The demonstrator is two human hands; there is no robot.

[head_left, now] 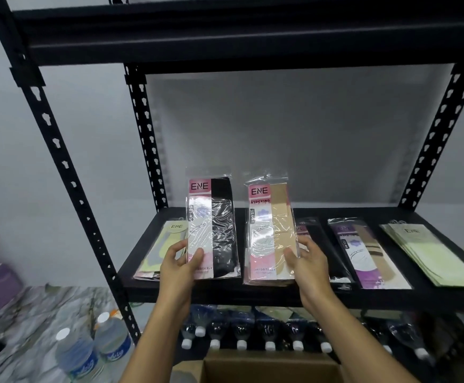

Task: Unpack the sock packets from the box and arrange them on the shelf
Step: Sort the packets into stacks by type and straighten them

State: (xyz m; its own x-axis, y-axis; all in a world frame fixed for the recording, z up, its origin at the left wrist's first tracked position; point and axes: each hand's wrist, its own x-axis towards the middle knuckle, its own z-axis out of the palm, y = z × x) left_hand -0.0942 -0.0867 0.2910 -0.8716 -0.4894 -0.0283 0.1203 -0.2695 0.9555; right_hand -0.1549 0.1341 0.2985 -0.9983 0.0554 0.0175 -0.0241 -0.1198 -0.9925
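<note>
Room: I see a black metal shelf (253, 295) against a grey wall (294, 139).
Surface: flat packets (369, 252) lie beside and behind my fingers (197, 255).
Left hand (179, 265): raised, pinching the black sock packet (214, 230) upright by its lower edge.
Right hand (311, 261): likewise pinching the beige sock packet (272, 236).
Box (266, 366): open, below my wrists.

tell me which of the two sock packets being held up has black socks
The clear plastic packet of black socks in the left hand; the right hand's matching pink-carded packet holds beige socks instead.
</note>
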